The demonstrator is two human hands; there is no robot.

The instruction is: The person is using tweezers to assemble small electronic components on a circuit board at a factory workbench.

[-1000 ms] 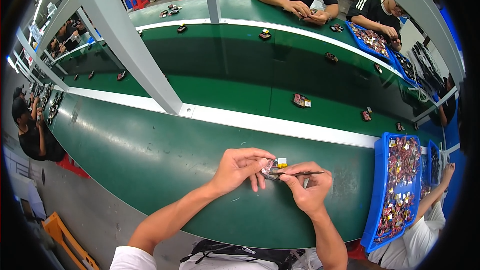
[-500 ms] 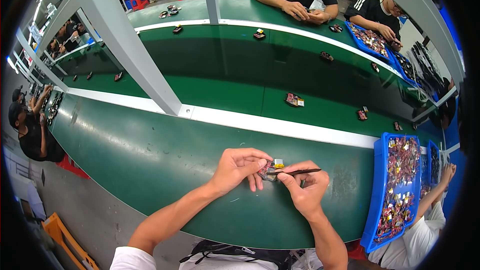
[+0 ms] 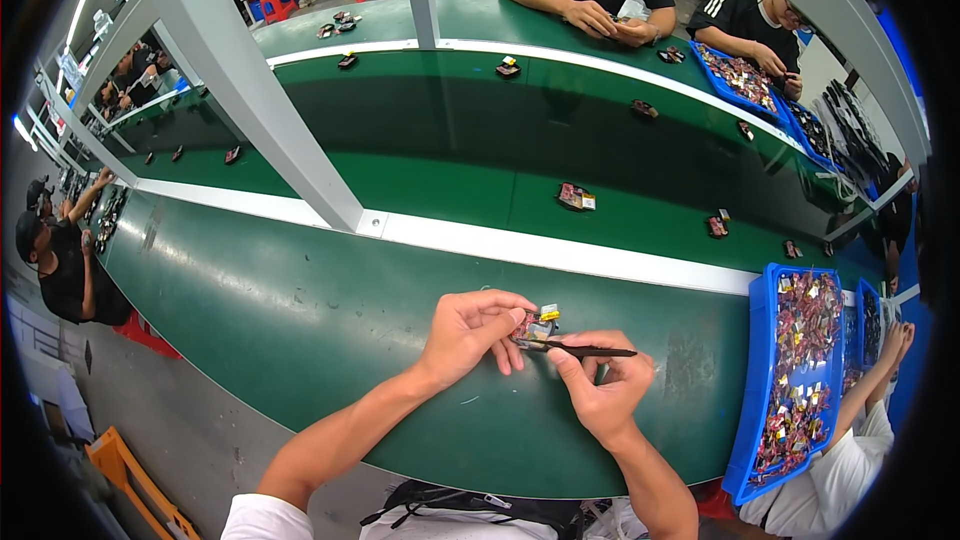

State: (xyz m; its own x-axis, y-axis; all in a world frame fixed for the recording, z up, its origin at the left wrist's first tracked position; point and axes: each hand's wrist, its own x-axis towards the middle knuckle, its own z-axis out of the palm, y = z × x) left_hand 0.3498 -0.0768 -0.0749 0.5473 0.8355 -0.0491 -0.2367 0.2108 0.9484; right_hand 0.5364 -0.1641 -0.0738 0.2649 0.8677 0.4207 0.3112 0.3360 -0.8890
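Observation:
My left hand [image 3: 468, 335] is closed on a small electronic assembly [image 3: 537, 324], a dark casing with a reddish circuit board and wires. A silver battery cell with yellow tape [image 3: 548, 312] sticks up at its far edge. My right hand [image 3: 606, 390] grips black tweezers [image 3: 600, 351] like a pen, and their tip reaches the near side of the assembly. Both hands are just above the green worktable [image 3: 330, 310]. Fingers cover part of the casing, and the exact spot under the tweezer tip is too small to make out.
At my right stands a blue tray [image 3: 757, 380] of reddish boards with wires. Beyond a white rail [image 3: 560, 248], a green conveyor belt [image 3: 440, 180] carries several similar assemblies [image 3: 576, 197]. A grey post [image 3: 250, 90] rises at the left. Co-workers sit opposite and at both sides.
The battery cell has tipped back toward the assembly. My right hand and the tweezers have shifted slightly left. Assemblies on the belt have moved a little to the left.

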